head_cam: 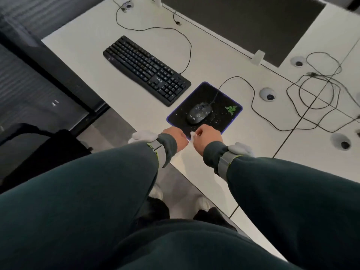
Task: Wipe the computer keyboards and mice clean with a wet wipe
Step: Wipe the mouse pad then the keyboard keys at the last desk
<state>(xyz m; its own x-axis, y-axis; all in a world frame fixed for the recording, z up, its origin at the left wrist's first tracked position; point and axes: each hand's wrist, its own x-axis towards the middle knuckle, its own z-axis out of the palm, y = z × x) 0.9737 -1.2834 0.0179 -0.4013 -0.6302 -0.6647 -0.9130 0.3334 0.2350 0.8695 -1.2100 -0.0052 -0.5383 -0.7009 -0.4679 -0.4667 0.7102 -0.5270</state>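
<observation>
While pinching wipe [192,136] — left hand [176,137], right hand [208,135]

White desk [109,90] bears keyboard [146,70], mouse pad [224,121], loose cables [319,94].

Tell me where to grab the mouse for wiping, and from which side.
Pinch the mouse by its two long flanks, from above on the near side: it lies flat on the pad, and its cable leaves the far end. Left hand and right hand now pinch the wipe.
</observation>
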